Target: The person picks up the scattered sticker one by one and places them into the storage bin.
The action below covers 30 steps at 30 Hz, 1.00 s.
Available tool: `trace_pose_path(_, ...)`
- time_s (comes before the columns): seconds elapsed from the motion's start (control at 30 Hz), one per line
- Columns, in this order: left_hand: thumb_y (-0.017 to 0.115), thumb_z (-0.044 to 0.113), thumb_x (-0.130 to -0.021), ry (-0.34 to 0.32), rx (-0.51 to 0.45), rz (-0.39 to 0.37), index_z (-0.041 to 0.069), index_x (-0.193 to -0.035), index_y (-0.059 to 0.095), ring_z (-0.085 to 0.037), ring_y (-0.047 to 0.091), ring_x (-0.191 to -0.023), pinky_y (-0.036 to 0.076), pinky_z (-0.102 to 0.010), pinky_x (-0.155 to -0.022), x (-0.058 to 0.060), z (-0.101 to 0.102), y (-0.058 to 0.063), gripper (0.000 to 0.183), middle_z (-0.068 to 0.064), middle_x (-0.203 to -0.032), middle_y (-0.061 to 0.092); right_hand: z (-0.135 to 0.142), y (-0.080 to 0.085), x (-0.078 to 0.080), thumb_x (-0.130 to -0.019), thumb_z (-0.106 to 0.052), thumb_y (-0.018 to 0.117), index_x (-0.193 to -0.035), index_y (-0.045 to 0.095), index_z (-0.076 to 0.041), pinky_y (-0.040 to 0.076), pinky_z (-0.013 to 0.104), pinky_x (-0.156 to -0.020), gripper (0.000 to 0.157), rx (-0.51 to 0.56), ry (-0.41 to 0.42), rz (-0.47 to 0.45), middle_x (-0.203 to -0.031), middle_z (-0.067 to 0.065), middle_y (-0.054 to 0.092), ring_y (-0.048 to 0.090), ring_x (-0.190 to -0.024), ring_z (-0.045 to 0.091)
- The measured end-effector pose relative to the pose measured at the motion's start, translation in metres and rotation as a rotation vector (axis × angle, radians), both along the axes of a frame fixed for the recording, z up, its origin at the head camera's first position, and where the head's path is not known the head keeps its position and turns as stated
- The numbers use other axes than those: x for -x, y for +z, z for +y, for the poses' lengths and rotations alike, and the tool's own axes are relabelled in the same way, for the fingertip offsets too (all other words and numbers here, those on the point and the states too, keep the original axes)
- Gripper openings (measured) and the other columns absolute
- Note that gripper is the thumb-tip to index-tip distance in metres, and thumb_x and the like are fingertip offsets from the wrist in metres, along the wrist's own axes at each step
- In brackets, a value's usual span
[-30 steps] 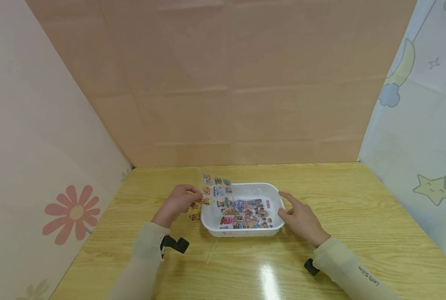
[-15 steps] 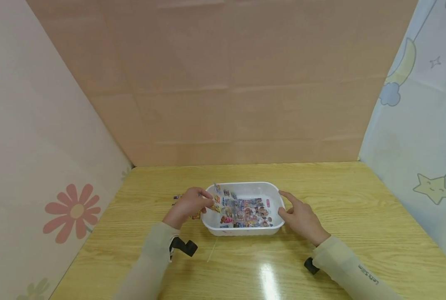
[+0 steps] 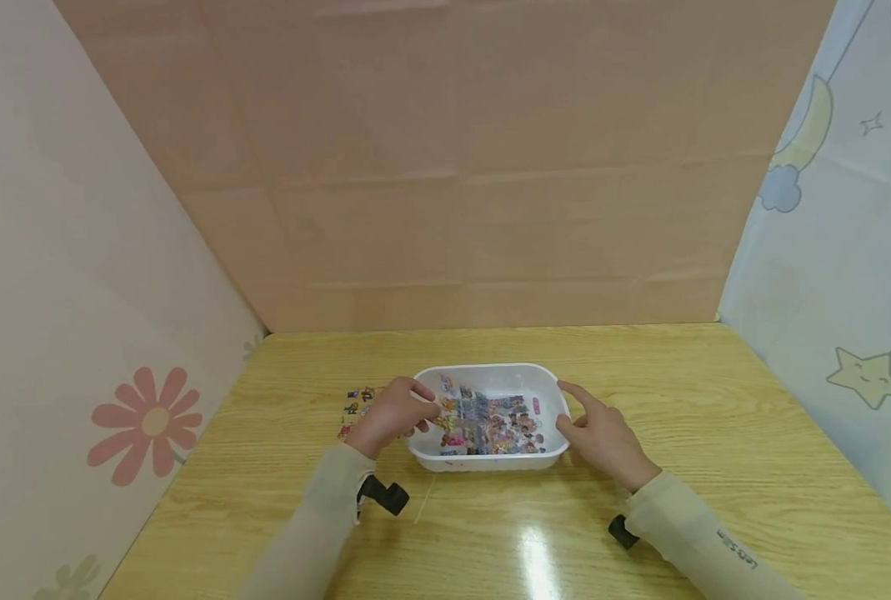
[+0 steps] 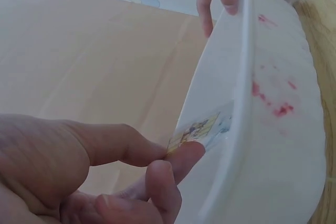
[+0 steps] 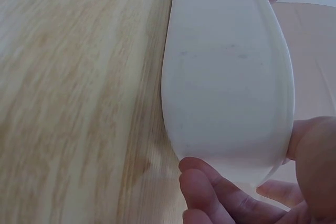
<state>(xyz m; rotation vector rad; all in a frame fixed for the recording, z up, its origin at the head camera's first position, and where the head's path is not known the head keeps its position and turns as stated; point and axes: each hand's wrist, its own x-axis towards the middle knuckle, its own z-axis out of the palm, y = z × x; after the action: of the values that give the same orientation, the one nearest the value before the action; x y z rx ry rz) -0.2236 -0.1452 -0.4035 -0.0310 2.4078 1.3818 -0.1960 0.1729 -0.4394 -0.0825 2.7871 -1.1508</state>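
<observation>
My left hand (image 3: 396, 414) pinches the edge of a clear sticker sheet (image 4: 202, 128) printed with small colourful figures. It hangs over the left end of a white plastic tray (image 3: 501, 464), partly inside it. More printed stickers (image 3: 522, 427) lie on the tray's bottom; I cannot tell where the held sheet ends and those begin. At the tray's right end, my right hand (image 3: 606, 439) grips the rim, its thumb over the edge and its other fingers against the outer wall in the right wrist view. The tray sits upright.
Another clear sheet of stickers (image 3: 352, 408) lies on the wooden table (image 3: 678, 375) left of the tray, partly hidden by the left hand. A thin pale strip (image 3: 424, 500) lies before the tray. Red stains (image 4: 283, 109) mark the tray's outer wall.
My left hand has moved right with the sticker sheet, lowering it into the tray's left part. The stickers on the table at left have come into fuller view. My right hand has stayed put.
</observation>
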Motion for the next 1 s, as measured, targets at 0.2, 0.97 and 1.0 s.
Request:
trace_pose_path(0.2,0.071,0.014,-0.090,0.004,0.023,0.026,-0.001,-0.111,0.060,-0.025,0.070,-0.068,0.044,-0.026,-0.051,-0.002,0.004,-0.003,0.028,-0.015,-0.079,0.072,0.000,-0.001,0.001,-0.098,-0.023,0.057,-0.155,0.036,-0.013,0.042,0.034,-0.049,0.062,-0.007,0.001,-0.003,-0.093,0.016,0.073,0.055,-0.055,0.018)
trace_pose_path(0.97,0.068,0.013,-0.094,-0.073,0.172,0.140,-0.001,-0.083,0.073,-0.034,0.071,-0.070,0.044,-0.025,-0.044,-0.004,0.017,-0.008,0.018,-0.015,-0.077,0.072,0.002,-0.004,0.002,-0.097,-0.026,0.055,-0.155,0.035,-0.013,0.041,0.032,-0.048,0.063,0.002,0.019,0.011,-0.096,0.018,0.074,0.054,-0.052,0.018)
trace_pose_path(1.0,0.068,0.012,-0.094,-0.074,0.174,0.144,-0.002,-0.082,0.074,-0.033,0.071,-0.069,0.044,-0.024,-0.044,-0.005,0.017,-0.008,0.019,-0.014,-0.076,0.072,0.002,-0.005,0.002,-0.097,-0.026,0.055,-0.155,0.035,-0.013,0.041,0.032,-0.047,0.063,0.003,0.020,0.013,-0.096,0.018,0.074,0.055,-0.053,0.018)
